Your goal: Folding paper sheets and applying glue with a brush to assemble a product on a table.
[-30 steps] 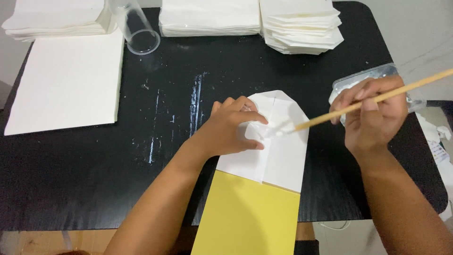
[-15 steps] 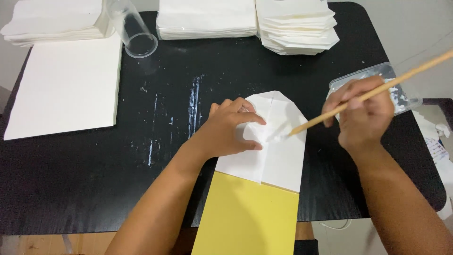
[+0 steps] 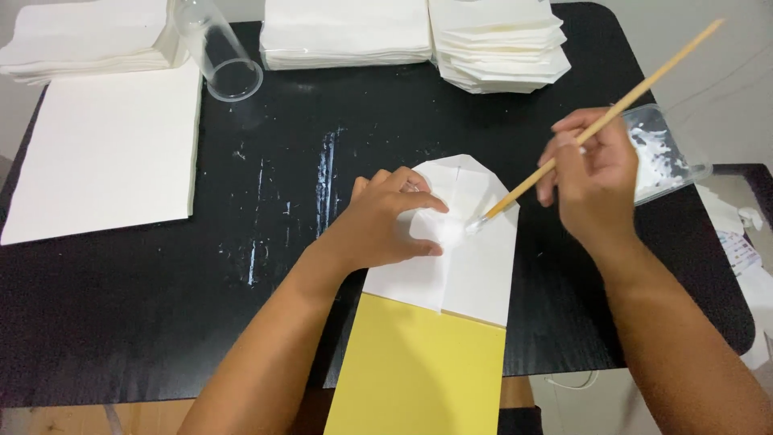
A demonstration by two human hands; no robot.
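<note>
While the left hand [image 3: 385, 221] presses the folded paper [image 3: 459, 242] flat, the right hand [image 3: 592, 181] pinches the brush [image 3: 580, 137]; excess glue could smear.

Yellow sheet [image 3: 419, 370] — bottom edge cut off

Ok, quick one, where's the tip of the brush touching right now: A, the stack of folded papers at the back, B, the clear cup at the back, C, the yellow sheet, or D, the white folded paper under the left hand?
D: the right hand holds the brush with its tip on the white folded paper, which the left hand presses down.
</note>
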